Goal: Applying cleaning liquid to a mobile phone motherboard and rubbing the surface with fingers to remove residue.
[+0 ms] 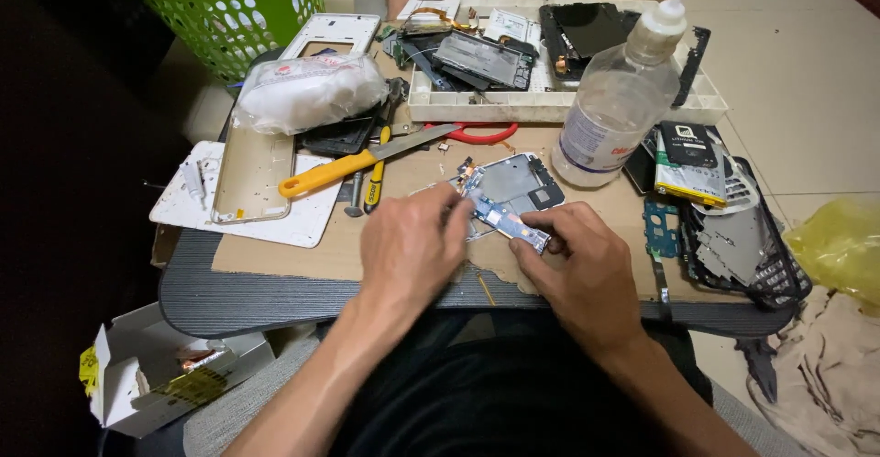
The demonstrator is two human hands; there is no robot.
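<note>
Head view | left hand (410, 248) and right hand (577, 269) fingers pinch circuit board (507, 218) between them, over phone frame (510, 185)

Hemmed in: clear plastic bottle (616, 99) and white parts tray (550, 104) behind, yellow-handled knife (357, 165) to the left (cardboard mat (302, 251) bare at near-left corner).

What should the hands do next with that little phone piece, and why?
Probably lift the small circuit board gently away from the metal phone frame. Both the left hand and the right hand are pinching at the board, which sits tilted over the frame's lower edge, so it looks partly loose. Whether anything holds it underneath is hidden, so a slow pull seems safest.
</note>
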